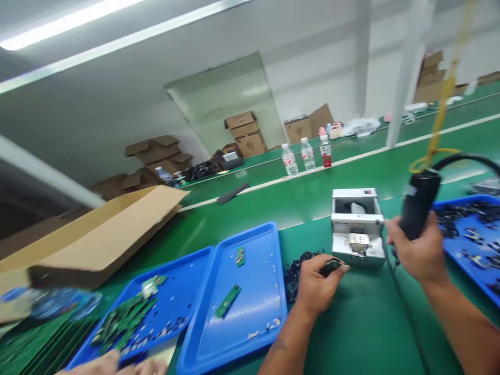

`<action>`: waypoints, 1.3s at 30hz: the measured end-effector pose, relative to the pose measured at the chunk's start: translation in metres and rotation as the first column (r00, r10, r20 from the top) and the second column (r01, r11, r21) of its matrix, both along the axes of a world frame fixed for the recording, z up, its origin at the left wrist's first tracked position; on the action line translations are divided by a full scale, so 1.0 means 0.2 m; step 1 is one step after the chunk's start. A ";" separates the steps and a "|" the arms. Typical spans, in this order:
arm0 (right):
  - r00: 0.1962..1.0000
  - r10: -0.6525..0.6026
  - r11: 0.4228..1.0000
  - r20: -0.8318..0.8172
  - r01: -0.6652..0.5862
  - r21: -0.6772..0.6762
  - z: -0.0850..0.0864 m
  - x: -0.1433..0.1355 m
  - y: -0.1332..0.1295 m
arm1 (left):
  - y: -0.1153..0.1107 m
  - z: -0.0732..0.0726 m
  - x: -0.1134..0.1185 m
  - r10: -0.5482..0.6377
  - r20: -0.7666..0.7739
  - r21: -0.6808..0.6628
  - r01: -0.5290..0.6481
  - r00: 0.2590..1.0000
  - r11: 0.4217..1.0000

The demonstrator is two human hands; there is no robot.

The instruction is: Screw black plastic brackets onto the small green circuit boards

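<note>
My right hand [420, 250] is wrapped round a black electric screwdriver [420, 200], which hangs from a yellow cord. Between the fingers and thumb of my left hand [318, 284] is a small dark part [331, 266], its details too small to make out. Just beyond the hands stands a white and grey screw feeder [357, 226] with a metal block at its front. A heap of small black parts [295, 271] lies partly behind my left hand.
Blue trays hold green circuit boards [227, 301] on the left and black parts [474, 219] on the right. Another person's hands [117, 364] are at bottom left. A cardboard box [113, 229] and plastic bottles [308, 155] stand farther back. A black cable [404, 302] runs down the bench.
</note>
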State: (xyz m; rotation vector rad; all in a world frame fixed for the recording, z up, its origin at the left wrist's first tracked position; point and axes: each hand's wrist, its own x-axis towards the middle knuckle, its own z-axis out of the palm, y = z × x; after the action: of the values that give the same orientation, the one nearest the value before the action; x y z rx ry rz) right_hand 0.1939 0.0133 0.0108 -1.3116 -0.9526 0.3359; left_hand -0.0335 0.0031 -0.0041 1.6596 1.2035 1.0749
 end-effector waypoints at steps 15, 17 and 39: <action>0.980 -0.117 0.993 0.163 0.119 -0.005 -0.07 0.05 0.08 | 0.45 0.37 0.25 0.182 -0.145 0.288 -0.134 0.973 0.948; 0.977 -0.143 0.989 0.160 0.145 0.004 -0.07 0.06 0.08 | 0.48 0.38 0.26 0.152 -0.191 0.278 -0.095 0.970 0.956; 0.924 -0.229 0.972 0.306 0.201 0.120 -0.13 0.08 0.12 | 0.82 0.16 -0.09 0.275 -0.068 -0.424 -0.277 0.959 0.862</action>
State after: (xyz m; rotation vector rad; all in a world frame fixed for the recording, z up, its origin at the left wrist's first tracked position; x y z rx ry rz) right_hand 0.2089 0.0379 -0.0146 -1.4005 -1.0662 -0.0917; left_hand -0.0509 0.1670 0.0274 1.1712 1.5877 0.8853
